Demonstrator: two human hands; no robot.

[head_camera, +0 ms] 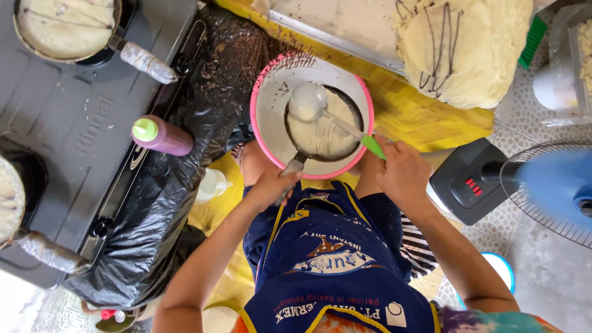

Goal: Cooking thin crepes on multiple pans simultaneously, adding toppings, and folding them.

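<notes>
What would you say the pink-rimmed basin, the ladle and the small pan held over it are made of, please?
Basin: likely plastic, with a smooth white inside and an even pink rim.
Ladle: bowl and shaft look metal under pale batter; its green handle, in the right hand, looks plastic.
Pan: dark, probably metal, mostly coated with batter; the left hand holds its grey handle.

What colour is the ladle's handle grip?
Bright green, held in the right hand; head view.

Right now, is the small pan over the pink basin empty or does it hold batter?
Holds batter. The small pan shows a pale layer across its dark base; the left hand grips its handle, and the right hand holds the ladle above it.
</notes>
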